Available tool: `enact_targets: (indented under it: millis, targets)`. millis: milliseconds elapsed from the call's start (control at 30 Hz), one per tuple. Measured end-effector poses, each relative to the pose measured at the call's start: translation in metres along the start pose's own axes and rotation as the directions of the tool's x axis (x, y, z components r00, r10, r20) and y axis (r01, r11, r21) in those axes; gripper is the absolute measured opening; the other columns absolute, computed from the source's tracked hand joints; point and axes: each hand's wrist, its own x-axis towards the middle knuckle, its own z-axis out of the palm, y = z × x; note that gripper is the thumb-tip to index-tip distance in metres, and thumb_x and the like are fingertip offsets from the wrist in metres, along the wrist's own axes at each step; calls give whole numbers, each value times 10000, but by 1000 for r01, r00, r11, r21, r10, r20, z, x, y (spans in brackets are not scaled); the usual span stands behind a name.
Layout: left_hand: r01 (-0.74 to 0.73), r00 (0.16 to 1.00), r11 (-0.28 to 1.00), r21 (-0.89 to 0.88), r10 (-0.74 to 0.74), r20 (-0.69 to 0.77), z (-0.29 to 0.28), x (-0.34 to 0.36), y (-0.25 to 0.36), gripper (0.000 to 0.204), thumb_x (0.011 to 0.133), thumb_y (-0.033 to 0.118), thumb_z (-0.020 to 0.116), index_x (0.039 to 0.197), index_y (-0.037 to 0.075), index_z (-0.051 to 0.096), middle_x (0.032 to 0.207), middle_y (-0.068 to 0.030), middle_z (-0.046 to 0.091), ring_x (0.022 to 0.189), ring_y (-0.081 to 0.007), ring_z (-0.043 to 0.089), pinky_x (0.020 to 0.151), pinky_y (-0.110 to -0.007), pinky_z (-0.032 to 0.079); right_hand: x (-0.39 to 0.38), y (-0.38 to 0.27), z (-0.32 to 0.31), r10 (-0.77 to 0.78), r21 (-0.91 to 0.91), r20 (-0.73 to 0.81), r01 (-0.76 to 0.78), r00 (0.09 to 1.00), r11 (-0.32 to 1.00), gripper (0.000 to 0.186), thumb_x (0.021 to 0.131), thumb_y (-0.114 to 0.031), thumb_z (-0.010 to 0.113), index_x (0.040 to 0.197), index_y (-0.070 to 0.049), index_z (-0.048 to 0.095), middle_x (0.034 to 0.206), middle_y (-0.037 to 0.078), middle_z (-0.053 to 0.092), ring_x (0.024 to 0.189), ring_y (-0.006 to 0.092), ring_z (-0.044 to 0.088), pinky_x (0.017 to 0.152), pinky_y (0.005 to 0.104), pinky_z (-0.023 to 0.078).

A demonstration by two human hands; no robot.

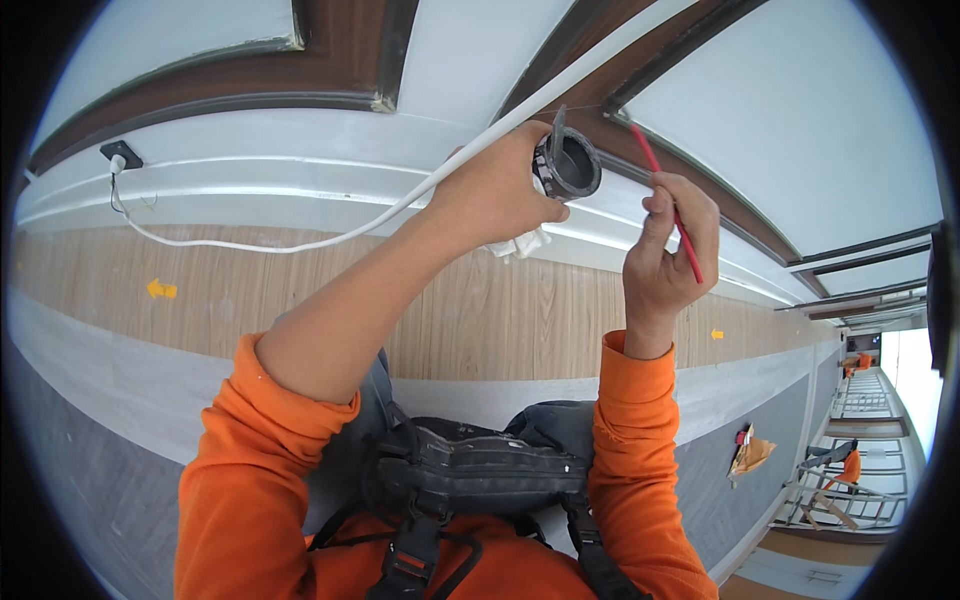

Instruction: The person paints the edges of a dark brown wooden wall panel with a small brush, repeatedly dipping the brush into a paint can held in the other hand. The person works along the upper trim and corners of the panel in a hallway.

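My left hand [500, 190] is wrapped round a small can [592, 182] with dark grey paint inside and smears on its rim. A flat grey stick or blade [558, 130] stands in the can against its near side. A crumpled white cloth [522, 244] hangs under that hand. Pinched in my right hand [672, 235] is a thin red-handled paintbrush [648, 150]. Its upper end is at the dark edge of a brown panel frame [700, 165]; I cannot tell whether it touches.
A white cable [380, 215] runs from a black wall socket [122, 156] up past my left wrist. Yellow arrow stickers [161, 289] mark the wood-look strip. A black bag [480, 465] sits at my waist. Torn cardboard [752, 455], ladders [870, 505] and a person in orange [851, 468] are at right.
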Motion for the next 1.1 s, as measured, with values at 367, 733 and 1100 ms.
enact_targets:
  millis: [367, 733, 1100]
  targets:
    - [13, 1000, 998, 54, -14, 23, 0, 0, 2, 864, 635, 340, 885, 1346, -40, 575, 1095, -235, 738, 1022, -379, 725, 920, -424, 559, -11, 7, -3, 86, 103, -19, -84, 996, 991, 131, 917, 68, 693, 1028, -2, 700, 973, 103, 735, 862, 223, 695, 777, 303, 553]
    - [23, 1000, 996, 89, -24, 18, 2, 0, 1, 752, 653, 339, 882, 1268, -10, 626, 1096, -209, 743, 1033, -365, 722, 917, -419, 552, -11, 8, -2, 117, 125, -21, -113, 993, 986, 85, 940, 41, 680, 1016, 6, 698, 969, 108, 732, 847, 207, 691, 768, 296, 550]
    - [100, 992, 983, 155, -110, 57, 7, 3, 4, 827, 660, 340, 893, 1356, 6, 596, 1184, -199, 730, 1111, -356, 699, 990, -416, 533, -7, 22, -9, 252, 311, -128, -203, 959, 929, 48, 994, -29, 658, 1011, 2, 690, 928, 81, 697, 794, 147, 649, 715, 260, 517]
